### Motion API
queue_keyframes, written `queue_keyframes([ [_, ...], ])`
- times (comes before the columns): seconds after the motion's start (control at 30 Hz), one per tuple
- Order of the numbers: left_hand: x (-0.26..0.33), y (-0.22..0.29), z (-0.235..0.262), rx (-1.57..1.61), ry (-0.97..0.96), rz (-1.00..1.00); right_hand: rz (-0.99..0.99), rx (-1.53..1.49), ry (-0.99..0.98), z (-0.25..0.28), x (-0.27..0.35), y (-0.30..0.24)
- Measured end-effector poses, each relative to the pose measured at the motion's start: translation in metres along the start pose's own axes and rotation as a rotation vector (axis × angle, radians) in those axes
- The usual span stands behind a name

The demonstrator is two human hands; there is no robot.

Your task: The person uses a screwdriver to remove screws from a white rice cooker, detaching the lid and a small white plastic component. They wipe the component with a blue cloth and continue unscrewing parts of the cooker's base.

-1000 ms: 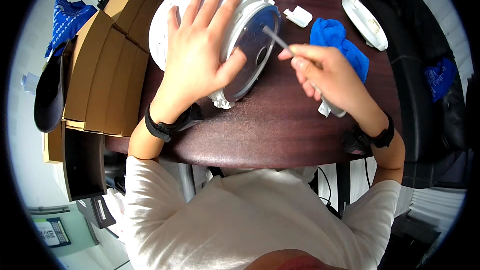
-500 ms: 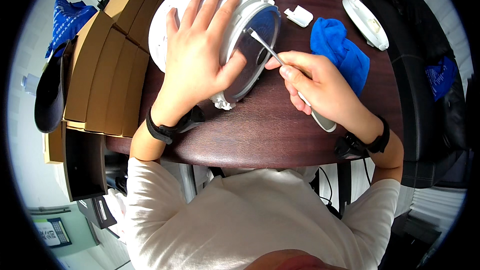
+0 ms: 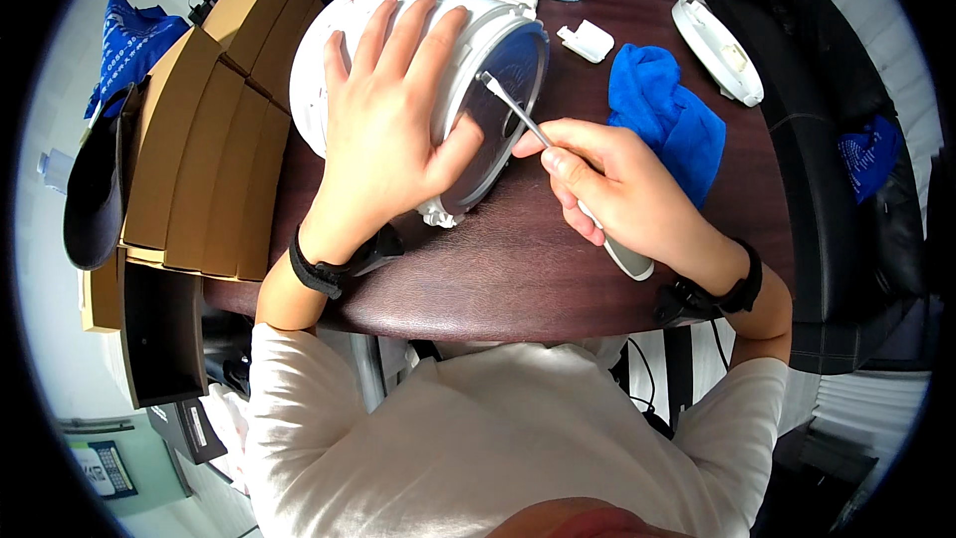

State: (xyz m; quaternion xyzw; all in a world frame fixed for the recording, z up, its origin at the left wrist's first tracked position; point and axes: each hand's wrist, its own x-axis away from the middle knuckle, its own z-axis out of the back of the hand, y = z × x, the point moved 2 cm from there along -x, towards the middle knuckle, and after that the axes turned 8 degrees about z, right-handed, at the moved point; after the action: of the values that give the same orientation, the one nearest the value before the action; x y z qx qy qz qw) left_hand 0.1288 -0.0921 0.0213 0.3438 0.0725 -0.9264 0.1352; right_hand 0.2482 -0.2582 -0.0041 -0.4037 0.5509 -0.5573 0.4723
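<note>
Lying on its side on the dark bench [image 3: 558, 269], the white cooker pot [image 3: 344, 35] was pinned under the left hand [image 3: 383, 144], palm flat and fingers spread across its wall, thumb at the rim. What it held inside could not be told. Just right of that thumb, the right hand [image 3: 622, 194] was closed around a slim tool [image 3: 523, 115], its tip touching the pot's shiny round face. Beyond the right hand's knuckles lay a blue cloth [image 3: 667, 120].

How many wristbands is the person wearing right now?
2. One black wristband sits on the left wrist, below the left hand pressed on the white appliance; the other wristband is on the right wrist, behind the right hand holding the screwdriver.
</note>
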Motion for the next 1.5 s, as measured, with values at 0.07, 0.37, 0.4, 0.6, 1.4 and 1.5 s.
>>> queue_keyframes([
  [0.07,0.000,0.001,-0.001,0.002,0.004,0.002,-0.012,0.017,0.003,0.000,0.000,0.000],
  [0.37,-0.005,0.003,-0.001,-0.017,-0.053,0.054,0.676,1.510,0.369,0.007,-0.002,-0.001],
  [0.4,-0.005,0.003,-0.001,-0.020,-0.052,0.051,0.710,1.559,0.377,0.012,-0.003,-0.004],
  [0.6,-0.001,0.001,0.001,-0.030,-0.050,0.037,0.732,1.376,0.363,0.025,-0.009,-0.012],
  [1.4,-0.005,0.001,-0.004,-0.009,0.013,-0.023,0.172,0.274,0.113,0.005,-0.008,0.012],
  [1.5,-0.009,0.001,-0.006,0.009,0.010,-0.037,0.645,1.062,0.303,0.014,-0.007,0.013],
])
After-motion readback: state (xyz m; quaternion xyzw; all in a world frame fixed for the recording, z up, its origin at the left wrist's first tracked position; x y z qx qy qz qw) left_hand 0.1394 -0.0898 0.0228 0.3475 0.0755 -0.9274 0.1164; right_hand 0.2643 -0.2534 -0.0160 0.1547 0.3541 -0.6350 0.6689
